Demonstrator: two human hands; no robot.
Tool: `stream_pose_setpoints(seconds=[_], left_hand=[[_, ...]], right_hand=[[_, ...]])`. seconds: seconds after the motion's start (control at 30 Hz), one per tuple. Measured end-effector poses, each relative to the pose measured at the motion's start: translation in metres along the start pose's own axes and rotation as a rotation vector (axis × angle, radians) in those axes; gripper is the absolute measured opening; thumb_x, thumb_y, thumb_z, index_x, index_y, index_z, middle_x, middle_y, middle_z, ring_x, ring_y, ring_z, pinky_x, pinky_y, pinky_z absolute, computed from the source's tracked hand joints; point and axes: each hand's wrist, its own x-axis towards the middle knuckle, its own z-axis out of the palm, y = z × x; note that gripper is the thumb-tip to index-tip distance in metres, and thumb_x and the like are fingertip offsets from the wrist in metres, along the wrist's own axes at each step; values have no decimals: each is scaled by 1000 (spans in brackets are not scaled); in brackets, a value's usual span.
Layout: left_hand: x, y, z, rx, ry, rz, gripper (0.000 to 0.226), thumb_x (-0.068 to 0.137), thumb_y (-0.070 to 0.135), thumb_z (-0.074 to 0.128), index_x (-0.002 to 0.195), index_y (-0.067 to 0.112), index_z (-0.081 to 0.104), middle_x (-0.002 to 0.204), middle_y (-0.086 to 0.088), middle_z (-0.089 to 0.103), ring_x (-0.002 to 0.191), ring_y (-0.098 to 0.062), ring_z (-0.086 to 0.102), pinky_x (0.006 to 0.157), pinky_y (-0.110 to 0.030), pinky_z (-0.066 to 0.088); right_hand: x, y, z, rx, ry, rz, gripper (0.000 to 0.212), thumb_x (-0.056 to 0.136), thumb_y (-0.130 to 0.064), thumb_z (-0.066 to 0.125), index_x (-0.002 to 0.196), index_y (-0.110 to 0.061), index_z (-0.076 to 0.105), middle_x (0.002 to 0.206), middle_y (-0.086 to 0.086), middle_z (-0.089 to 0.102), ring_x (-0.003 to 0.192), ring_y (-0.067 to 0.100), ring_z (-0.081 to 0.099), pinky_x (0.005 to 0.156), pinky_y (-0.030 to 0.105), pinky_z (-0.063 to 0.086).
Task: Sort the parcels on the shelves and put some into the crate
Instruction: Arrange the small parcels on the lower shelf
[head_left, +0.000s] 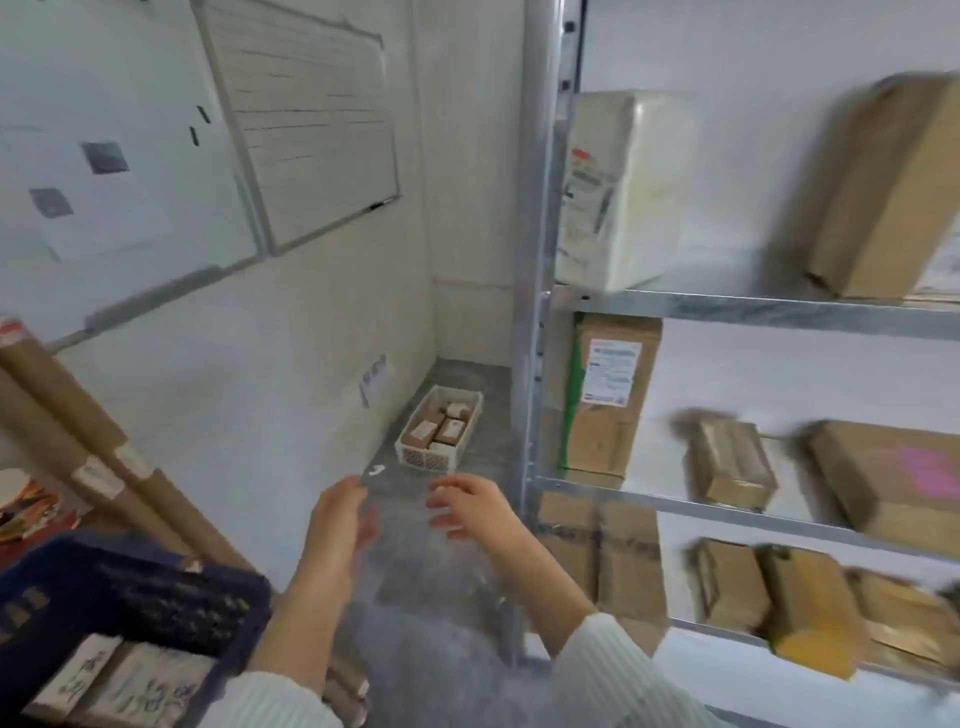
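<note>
Since nothing is being carried at this moment, the step in hand is judged to be the reach for a fresh parcel. Lower left: dark blue perforated plastic crate (130, 587), holding two flat white printed parcels (119, 686) side by side; room appears to remain in it. Behind it: long brown cardboard tubes (78, 431), leaning by the wall (260, 364). Centre left: left hand (340, 519), released, fingers loosely extended and blurred, gripping and touching nothing. On the grey floor (441, 571) beyond: small white latticed plastic basket (415, 457) with several little brown boxes (441, 431) inside. Centre right: right hand (467, 504), likewise released, fingers spread and slightly curved, empty, apart from the rack. Right: grey metal shelving rack (535, 312), stocked with the task's parcels: a white plastic-wrapped bundle (618, 192) on the upper shelf, a tall brown labelled carton (608, 395) below it, smaller brown cardboard boxes (732, 465) further right, much blurred. Next move, as judged: turn right to the rack, choose one parcel, take it by opposite faces, and clear the shelf lip before carrying it to the crate.
</note>
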Motion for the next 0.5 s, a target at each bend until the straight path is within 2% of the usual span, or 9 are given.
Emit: stream_pose_setpoints(seconds=[0.07, 0.13, 0.17, 0.23, 0.27, 0.4, 0.5], left_hand=[[-15, -11, 55, 46, -98, -57, 24, 98, 14, 47, 121, 16, 54, 97, -4, 58, 73, -15, 55, 59, -24, 46], [-35, -25, 105, 86, -202, -91, 24, 98, 12, 47, 119, 19, 55, 107, -7, 58, 74, -15, 57, 58, -24, 47], [-46, -34, 131, 107, -256, -103, 25, 98, 11, 46, 120, 17, 56, 111, -10, 58, 78, -18, 58, 61, -25, 47], [-72, -48, 173, 142, -346, -131, 27, 99, 11, 45, 123, 13, 55, 117, -13, 56, 93, -25, 59, 67, -29, 48], [-88, -56, 194, 161, -391, -148, 26, 99, 12, 46, 122, 15, 56, 116, -11, 56, 98, -26, 58, 70, -31, 49], [-160, -91, 272, 244, -560, -198, 16, 98, 16, 48, 110, 17, 59, 100, -5, 59, 86, -23, 58, 90, -42, 48], [-219, -121, 324, 282, -654, -229, 20, 98, 18, 50, 118, 14, 55, 114, -7, 58, 103, -26, 58, 91, -42, 46]], right_hand=[[-17, 10, -54, 13, 132, 10, 21, 97, -15, 48, 112, -14, 64, 93, 0, 66, 71, 12, 62, 65, 23, 49], [-37, 23, -106, 75, 252, 39, 18, 96, -13, 50, 107, -14, 64, 90, 2, 66, 73, 15, 62, 71, 32, 55], [-52, 30, -134, 114, 313, 48, 17, 95, -12, 49, 105, -13, 64, 89, 3, 65, 72, 17, 62, 69, 33, 57], [-84, 42, -181, 156, 420, 51, 19, 94, -10, 49, 105, -13, 64, 91, 5, 65, 69, 17, 62, 60, 25, 52], [-103, 50, -205, 174, 470, 51, 21, 94, -9, 48, 107, -12, 64, 91, 6, 65, 67, 16, 62, 61, 23, 49], [-182, 83, -294, 233, 607, 78, 20, 96, -11, 47, 107, -12, 63, 90, 5, 65, 68, 15, 61, 58, 23, 41], [-243, 108, -358, 253, 693, 106, 17, 96, -12, 48, 101, -14, 64, 92, 5, 66, 70, 15, 61, 60, 23, 44]])
